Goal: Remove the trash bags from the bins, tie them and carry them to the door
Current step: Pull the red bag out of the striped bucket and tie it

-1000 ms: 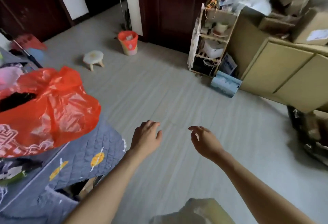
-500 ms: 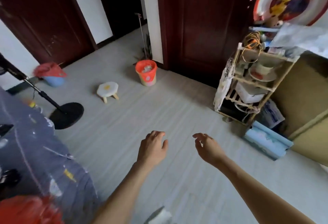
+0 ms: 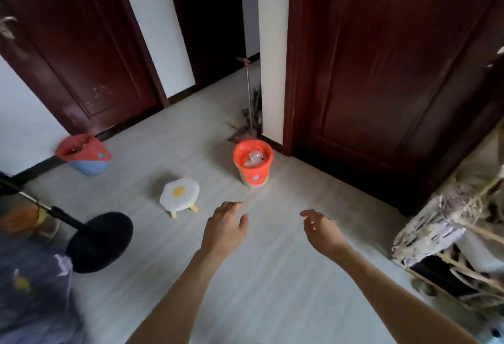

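Observation:
A small bin lined with an orange-red trash bag [image 3: 253, 163] stands on the floor by the white wall corner, with pale rubbish inside. A second, blue bin with a red bag [image 3: 83, 152] draped over its rim sits at the far left by the wall. My left hand [image 3: 225, 227] and my right hand [image 3: 321, 230] reach forward over the floor, short of the orange bin. Both have relaxed, loosely curled fingers and hold nothing.
A low white stool with a yellow centre [image 3: 180, 193] stands between the bins. A black round stand base [image 3: 99, 241] with a slanted pole is at the left. Dark red doors [image 3: 381, 71] line the back. A wooden rack [image 3: 452, 248] crowds the right edge.
The view has swung up and forward toward the doors; both bins and the stool appear closer. The red bag on the quilt has left the view. My hands stay out in front, empty.

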The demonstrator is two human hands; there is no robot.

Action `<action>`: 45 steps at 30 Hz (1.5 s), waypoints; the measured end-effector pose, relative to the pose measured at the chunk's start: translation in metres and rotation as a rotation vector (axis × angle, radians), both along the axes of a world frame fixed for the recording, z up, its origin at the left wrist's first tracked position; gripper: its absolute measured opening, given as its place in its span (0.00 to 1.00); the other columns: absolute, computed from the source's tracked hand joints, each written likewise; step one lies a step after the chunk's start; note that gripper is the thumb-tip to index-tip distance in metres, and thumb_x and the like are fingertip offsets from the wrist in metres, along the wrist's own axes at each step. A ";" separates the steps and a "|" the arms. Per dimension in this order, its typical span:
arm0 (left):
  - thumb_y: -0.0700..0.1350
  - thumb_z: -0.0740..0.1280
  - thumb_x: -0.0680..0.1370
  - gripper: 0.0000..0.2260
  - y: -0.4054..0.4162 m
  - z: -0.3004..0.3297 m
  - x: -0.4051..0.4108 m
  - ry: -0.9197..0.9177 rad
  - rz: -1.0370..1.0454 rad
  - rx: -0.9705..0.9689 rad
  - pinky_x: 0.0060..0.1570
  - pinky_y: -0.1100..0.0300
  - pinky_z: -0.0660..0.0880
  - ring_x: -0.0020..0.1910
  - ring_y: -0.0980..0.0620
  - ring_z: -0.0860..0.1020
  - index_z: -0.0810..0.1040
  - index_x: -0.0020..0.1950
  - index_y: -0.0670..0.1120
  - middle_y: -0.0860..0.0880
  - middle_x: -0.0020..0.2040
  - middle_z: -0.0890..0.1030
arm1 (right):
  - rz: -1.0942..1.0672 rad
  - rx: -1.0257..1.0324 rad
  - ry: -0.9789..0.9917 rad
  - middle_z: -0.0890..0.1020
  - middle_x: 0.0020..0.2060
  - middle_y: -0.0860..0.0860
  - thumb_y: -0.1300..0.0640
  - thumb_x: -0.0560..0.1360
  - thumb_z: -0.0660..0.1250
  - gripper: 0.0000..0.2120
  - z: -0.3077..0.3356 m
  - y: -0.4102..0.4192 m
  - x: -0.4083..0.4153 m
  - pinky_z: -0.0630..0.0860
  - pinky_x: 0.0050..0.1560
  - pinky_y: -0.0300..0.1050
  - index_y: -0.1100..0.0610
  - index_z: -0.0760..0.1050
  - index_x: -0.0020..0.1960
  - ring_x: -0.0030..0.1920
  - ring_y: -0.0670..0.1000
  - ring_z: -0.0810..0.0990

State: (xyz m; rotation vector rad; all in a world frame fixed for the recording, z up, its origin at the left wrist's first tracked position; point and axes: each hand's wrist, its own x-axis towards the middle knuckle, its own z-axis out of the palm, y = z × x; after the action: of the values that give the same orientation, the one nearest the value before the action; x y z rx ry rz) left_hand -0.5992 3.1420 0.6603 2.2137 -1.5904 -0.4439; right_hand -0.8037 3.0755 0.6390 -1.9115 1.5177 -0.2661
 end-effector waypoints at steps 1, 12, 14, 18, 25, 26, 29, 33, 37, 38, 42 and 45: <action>0.46 0.61 0.77 0.15 -0.033 0.001 0.025 -0.005 0.000 0.016 0.60 0.52 0.71 0.62 0.44 0.73 0.74 0.62 0.44 0.44 0.60 0.77 | -0.008 0.001 -0.002 0.79 0.58 0.56 0.59 0.78 0.55 0.15 0.001 -0.033 0.025 0.72 0.55 0.43 0.55 0.72 0.62 0.55 0.56 0.79; 0.45 0.60 0.78 0.14 -0.340 -0.026 0.201 -0.003 -0.019 0.077 0.60 0.53 0.70 0.62 0.46 0.73 0.73 0.62 0.45 0.45 0.62 0.75 | -0.067 0.062 -0.072 0.78 0.60 0.58 0.61 0.77 0.54 0.16 -0.030 -0.346 0.213 0.71 0.55 0.43 0.55 0.71 0.63 0.59 0.58 0.76; 0.45 0.60 0.78 0.14 -0.401 -0.020 0.232 0.002 -0.031 0.117 0.60 0.53 0.71 0.62 0.45 0.73 0.73 0.62 0.45 0.44 0.61 0.75 | -0.082 0.085 -0.051 0.78 0.59 0.60 0.63 0.77 0.54 0.16 -0.028 -0.405 0.243 0.71 0.57 0.46 0.59 0.72 0.62 0.59 0.60 0.75; 0.52 0.56 0.77 0.19 -0.502 -0.006 0.284 0.045 -0.056 0.110 0.61 0.55 0.70 0.62 0.45 0.74 0.73 0.64 0.44 0.43 0.61 0.76 | -0.108 0.123 0.013 0.77 0.60 0.60 0.65 0.76 0.54 0.16 -0.026 -0.505 0.293 0.72 0.59 0.49 0.61 0.70 0.62 0.60 0.60 0.76; 0.51 0.56 0.74 0.22 -0.666 -0.019 0.366 0.070 -0.239 0.132 0.62 0.56 0.69 0.62 0.45 0.74 0.73 0.64 0.43 0.42 0.61 0.77 | -0.317 0.163 -0.009 0.77 0.61 0.58 0.61 0.77 0.55 0.17 -0.045 -0.636 0.364 0.70 0.60 0.45 0.57 0.72 0.63 0.62 0.60 0.75; 0.49 0.58 0.76 0.19 -0.702 -0.027 0.376 0.063 -0.295 0.140 0.62 0.56 0.69 0.62 0.45 0.74 0.73 0.64 0.43 0.42 0.62 0.76 | -0.378 0.161 -0.029 0.77 0.61 0.58 0.62 0.77 0.55 0.17 -0.053 -0.655 0.373 0.69 0.60 0.45 0.57 0.72 0.63 0.62 0.60 0.75; 0.45 0.60 0.78 0.16 -0.777 -0.042 0.390 0.033 -0.460 0.150 0.61 0.58 0.67 0.62 0.47 0.73 0.72 0.65 0.44 0.44 0.62 0.76 | -0.520 0.159 -0.091 0.77 0.61 0.60 0.62 0.77 0.55 0.16 -0.070 -0.687 0.395 0.70 0.59 0.45 0.58 0.71 0.63 0.61 0.60 0.75; 0.44 0.59 0.78 0.15 -0.864 -0.075 0.393 -0.027 -0.797 0.262 0.62 0.60 0.65 0.63 0.48 0.72 0.72 0.64 0.43 0.44 0.63 0.75 | -0.854 0.221 -0.128 0.78 0.59 0.60 0.63 0.77 0.54 0.17 -0.099 -0.712 0.419 0.71 0.55 0.45 0.57 0.72 0.63 0.59 0.61 0.76; 0.43 0.60 0.78 0.15 -0.899 -0.120 0.386 -0.034 -0.975 0.374 0.63 0.59 0.66 0.63 0.48 0.73 0.72 0.64 0.42 0.44 0.63 0.76 | -1.120 0.308 -0.149 0.79 0.57 0.62 0.65 0.76 0.55 0.17 -0.133 -0.704 0.431 0.71 0.54 0.46 0.60 0.72 0.63 0.58 0.61 0.77; 0.43 0.60 0.78 0.15 -0.902 -0.131 0.386 -0.026 -0.981 0.408 0.63 0.59 0.66 0.63 0.48 0.73 0.72 0.64 0.42 0.44 0.63 0.75 | -1.160 0.309 -0.161 0.79 0.57 0.63 0.65 0.76 0.56 0.17 -0.142 -0.701 0.433 0.71 0.54 0.46 0.61 0.72 0.63 0.58 0.61 0.77; 0.40 0.62 0.76 0.15 -0.906 -0.204 0.376 0.077 -0.971 0.527 0.63 0.52 0.69 0.62 0.44 0.74 0.73 0.63 0.39 0.40 0.61 0.76 | -1.270 0.351 -0.143 0.80 0.56 0.62 0.66 0.75 0.56 0.17 -0.200 -0.688 0.434 0.71 0.53 0.46 0.61 0.72 0.62 0.56 0.61 0.77; 0.39 0.63 0.75 0.15 -0.903 -0.288 0.368 0.087 -0.929 0.552 0.61 0.54 0.70 0.60 0.43 0.75 0.73 0.62 0.39 0.40 0.60 0.76 | -1.329 0.380 -0.139 0.79 0.57 0.63 0.67 0.74 0.56 0.18 -0.285 -0.681 0.429 0.71 0.54 0.46 0.62 0.71 0.63 0.57 0.61 0.76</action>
State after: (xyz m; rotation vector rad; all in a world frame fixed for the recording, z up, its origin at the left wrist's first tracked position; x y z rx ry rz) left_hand -0.2310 2.2386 0.3727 1.5601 -2.6152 -1.3350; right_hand -0.3747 2.3945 0.3542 -0.3638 2.2991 -0.5912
